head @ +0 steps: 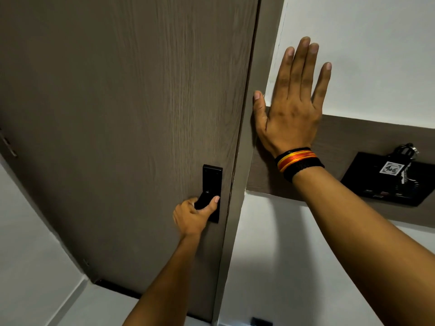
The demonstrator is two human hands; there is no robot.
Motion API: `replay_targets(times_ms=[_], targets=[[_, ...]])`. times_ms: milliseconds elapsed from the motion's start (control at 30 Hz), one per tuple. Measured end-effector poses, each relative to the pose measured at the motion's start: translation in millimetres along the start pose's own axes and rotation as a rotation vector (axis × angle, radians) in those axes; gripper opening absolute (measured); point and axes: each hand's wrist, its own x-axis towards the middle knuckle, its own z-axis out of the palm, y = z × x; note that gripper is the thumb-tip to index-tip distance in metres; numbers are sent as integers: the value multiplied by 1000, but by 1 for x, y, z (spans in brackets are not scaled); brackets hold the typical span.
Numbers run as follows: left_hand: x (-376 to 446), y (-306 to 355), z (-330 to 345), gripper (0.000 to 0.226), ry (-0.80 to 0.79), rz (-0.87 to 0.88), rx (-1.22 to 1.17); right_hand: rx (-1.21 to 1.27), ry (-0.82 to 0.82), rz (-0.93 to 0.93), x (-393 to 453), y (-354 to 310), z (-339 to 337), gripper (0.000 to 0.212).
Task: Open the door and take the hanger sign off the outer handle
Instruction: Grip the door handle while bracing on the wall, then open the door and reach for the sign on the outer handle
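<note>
Closed door: the left hand wraps the black inner handle, placed to press it down and pull. The right hand, flat with fingers spread and holding nothing, braces on the wall beside the frame. A key holder hangs further right. The sign hangs outside, hidden by the shut door

The left hand is curled closed at the end of an outstretched arm, thumb laid over the top. The right hand is spread flat, fingers raised, with banded cords worn at the wrist.
</note>
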Motion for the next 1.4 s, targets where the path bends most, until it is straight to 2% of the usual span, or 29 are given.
replay_targets(times_ms=[133,233,333,400,433,533,633,767,933,1067,1167,1267,1400], targets=[[-21,3,-24,63,7,22,18,53,-69,-41,-1,4,-6,79],[-36,11,-47,70,-25,52,52,218,-133,-92,-14,11,-18,75],[-33,5,-75,84,-78,85,218,504,-170,-140,-54,12,-29,68],[-32,6,-97,95,-106,167,397,672,-207,-176,-90,17,-41,61],[-27,7,-105,93,-121,220,477,728,-243,-190,-107,17,-42,58],[-23,11,-129,88,-200,381,620,875,-416,-90,-153,14,-43,49],[-49,18,-157,82,-195,434,721,941,-676,28,-187,9,-52,41],[-83,20,-188,69,-137,493,834,961,-984,-25,-219,-8,-57,40],[-114,16,-224,63,-100,511,898,950,-1204,-114,-254,-40,-64,47],[-134,11,-255,67,-114,484,922,943,-1212,-218,-268,-67,-74,46],[-148,5,-281,74,-130,432,931,963,-1181,-375,-277,-89,-89,45],[-161,-6,-308,80,-129,363,896,1011,-1114,-535,-285,-111,-112,43],[-176,-13,-339,89,-130,319,878,1018,-975,-633,-298,-136,-132,39]])
